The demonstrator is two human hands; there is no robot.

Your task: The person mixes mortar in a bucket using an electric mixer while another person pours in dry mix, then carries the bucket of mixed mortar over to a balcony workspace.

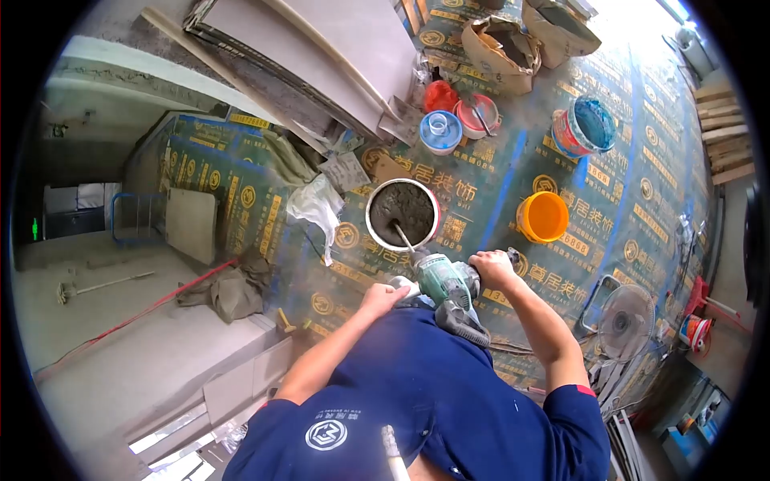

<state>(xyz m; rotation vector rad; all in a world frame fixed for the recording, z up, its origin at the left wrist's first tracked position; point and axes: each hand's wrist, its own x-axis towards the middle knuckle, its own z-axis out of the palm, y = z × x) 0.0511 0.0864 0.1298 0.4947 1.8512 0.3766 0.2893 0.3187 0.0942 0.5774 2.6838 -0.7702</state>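
A green electric mixer drill (pixel 443 280) is held across the front of my body, its shaft (pixel 403 234) running down into a bucket (pixel 439 210). Wet grey mortar (pixel 407 204) fills much of that bucket, and the paddle end is hidden in it. My left hand (pixel 383 299) is closed around the pale side handle (pixel 407 287). On the other side, my right hand (pixel 494 269) wraps round the drill's dark handle. A white plastic bag (pixel 318 207) lies left of the bucket.
Right of the bucket stand an orange bucket (pixel 543 217) and a blue-stained bucket (pixel 584 127). A blue-lidded tub (pixel 440 131), a pink bucket (pixel 478 116) and open paper sacks (pixel 504 52) are farther off. Stacked boards (pixel 321 48) lie upper left; a fan (pixel 626 322) stands right. Printed sheeting covers the floor.
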